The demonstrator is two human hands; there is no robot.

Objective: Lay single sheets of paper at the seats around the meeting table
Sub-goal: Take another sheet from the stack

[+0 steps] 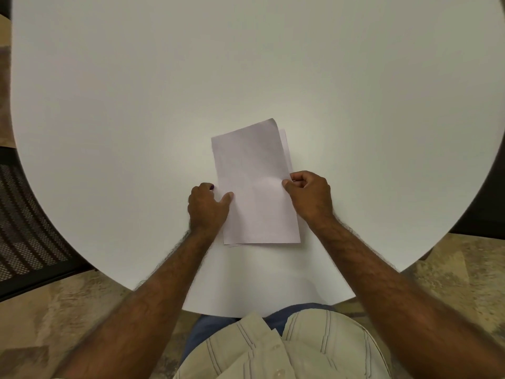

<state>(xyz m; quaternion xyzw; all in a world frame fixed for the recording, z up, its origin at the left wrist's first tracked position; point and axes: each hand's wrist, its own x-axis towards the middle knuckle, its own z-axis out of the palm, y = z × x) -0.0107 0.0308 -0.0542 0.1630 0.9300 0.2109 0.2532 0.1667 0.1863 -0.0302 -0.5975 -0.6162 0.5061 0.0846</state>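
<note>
A small stack of white paper sheets (255,184) lies on the round white meeting table (191,91), near its front edge. The sheets are slightly fanned: edges of lower sheets show at the right side and the bottom left corner. My left hand (209,207) rests at the stack's left edge, with its thumb on top of the paper and its fingers curled on the table beside it. At the right edge, my right hand (310,195) pinches the top sheet between thumb and curled fingers.
A black mesh chair (24,228) stands at the table's left side. A dark chair (483,203) shows at the right edge of the table. Patterned tan carpet (68,318) lies below the table's front rim.
</note>
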